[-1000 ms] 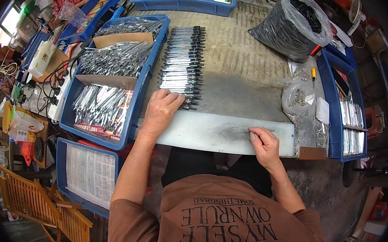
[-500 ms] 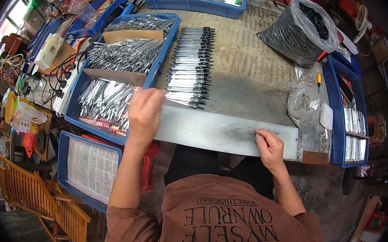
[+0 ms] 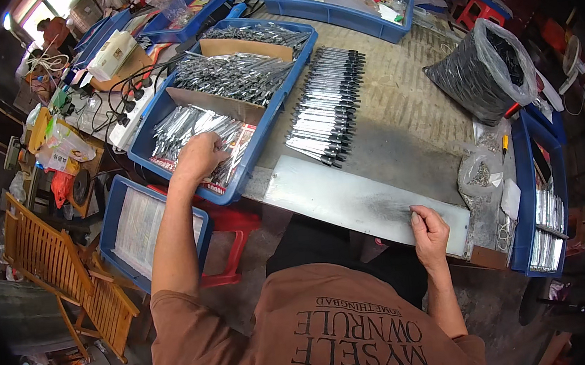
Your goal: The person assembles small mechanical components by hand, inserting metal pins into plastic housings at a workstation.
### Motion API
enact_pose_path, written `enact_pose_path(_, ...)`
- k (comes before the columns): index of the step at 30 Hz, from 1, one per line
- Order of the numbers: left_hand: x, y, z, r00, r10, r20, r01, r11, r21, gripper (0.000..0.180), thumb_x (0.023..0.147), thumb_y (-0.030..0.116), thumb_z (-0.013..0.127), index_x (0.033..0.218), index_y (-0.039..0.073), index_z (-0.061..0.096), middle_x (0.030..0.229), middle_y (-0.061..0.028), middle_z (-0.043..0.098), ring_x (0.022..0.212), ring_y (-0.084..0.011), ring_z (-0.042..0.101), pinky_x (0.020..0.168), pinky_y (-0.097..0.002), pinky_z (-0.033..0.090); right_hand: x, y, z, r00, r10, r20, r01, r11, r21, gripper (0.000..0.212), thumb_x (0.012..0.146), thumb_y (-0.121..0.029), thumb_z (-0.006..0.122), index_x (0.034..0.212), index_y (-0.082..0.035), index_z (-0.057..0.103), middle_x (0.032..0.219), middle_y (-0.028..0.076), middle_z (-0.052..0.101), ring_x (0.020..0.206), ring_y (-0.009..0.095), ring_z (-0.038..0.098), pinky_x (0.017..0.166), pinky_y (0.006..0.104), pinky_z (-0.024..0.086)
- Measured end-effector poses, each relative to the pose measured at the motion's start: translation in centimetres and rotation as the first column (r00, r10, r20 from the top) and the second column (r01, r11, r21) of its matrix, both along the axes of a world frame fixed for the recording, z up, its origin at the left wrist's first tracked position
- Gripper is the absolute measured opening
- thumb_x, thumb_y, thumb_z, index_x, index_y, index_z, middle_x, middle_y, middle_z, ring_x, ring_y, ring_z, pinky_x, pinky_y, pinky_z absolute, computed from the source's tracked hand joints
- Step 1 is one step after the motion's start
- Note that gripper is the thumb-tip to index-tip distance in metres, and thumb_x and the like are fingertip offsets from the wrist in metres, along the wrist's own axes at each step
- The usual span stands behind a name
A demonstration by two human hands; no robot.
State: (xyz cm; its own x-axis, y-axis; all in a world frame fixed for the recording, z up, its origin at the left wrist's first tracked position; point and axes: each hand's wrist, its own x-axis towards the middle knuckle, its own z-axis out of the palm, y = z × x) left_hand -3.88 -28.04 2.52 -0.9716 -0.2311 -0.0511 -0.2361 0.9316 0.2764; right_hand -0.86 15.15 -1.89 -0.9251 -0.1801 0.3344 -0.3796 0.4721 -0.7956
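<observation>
Over silvery rods (image 3: 187,124), left hand (image 3: 200,156) curled; by white board (image 3: 339,191), right hand (image 3: 429,231) pinched; grips unclear.

This looks like a small assembly workshop: a worn workbench (image 3: 404,98) fills the middle, with a divided blue tray (image 3: 269,127) of loose metal rods at centre left and a row of slim silver-and-black rods (image 3: 327,105) beside it. Toward the right are a bulk sack of black parts (image 3: 465,78) and a yellow-handled screwdriver (image 3: 505,144); a loaded power strip (image 3: 135,120) lies left.
</observation>
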Motion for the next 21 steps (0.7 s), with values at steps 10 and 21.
enact_pose_path(10, -0.1, 0.1, -0.9, 0.988, -0.105, -0.116, 0.082, 0.979, -0.187, 0.01, 0.07, 0.011, 0.058, 0.075, 0.003, 0.06, 0.073, -0.0156, 0.061, 0.075, -0.0337, 0.059, 0.066, -0.042, 0.045, 0.0, 0.0, 0.0, 1.0, -0.004, 0.018, 0.004, 1.0, -0.012, 0.015, 0.084, -0.009, 0.056, 0.093, 0.002, 0.061, 0.073, 0.005, 0.056, 0.064, 0.011, 0.049, 0.06, 0.0239, 0.04)
enact_pose_path(21, 0.4, 5.9, 3.6, 0.862, 0.206, -0.464, 0.293, 0.544, 0.786, 0.008, 0.084, 0.006, 0.057, 0.089, 0.0, 0.057, 0.075, -0.0019, 0.059, 0.057, -0.004, 0.049, 0.047, -0.0151, 0.038, 0.1, 0.2, 0.2, 1.0, -0.027, 0.005, 0.027, 1.0, 0.013, 0.013, 0.081, -0.006, 0.056, 0.091, 0.002, 0.06, 0.074, 0.011, 0.059, 0.062, 0.017, 0.054, 0.058, 0.0274, 0.042)
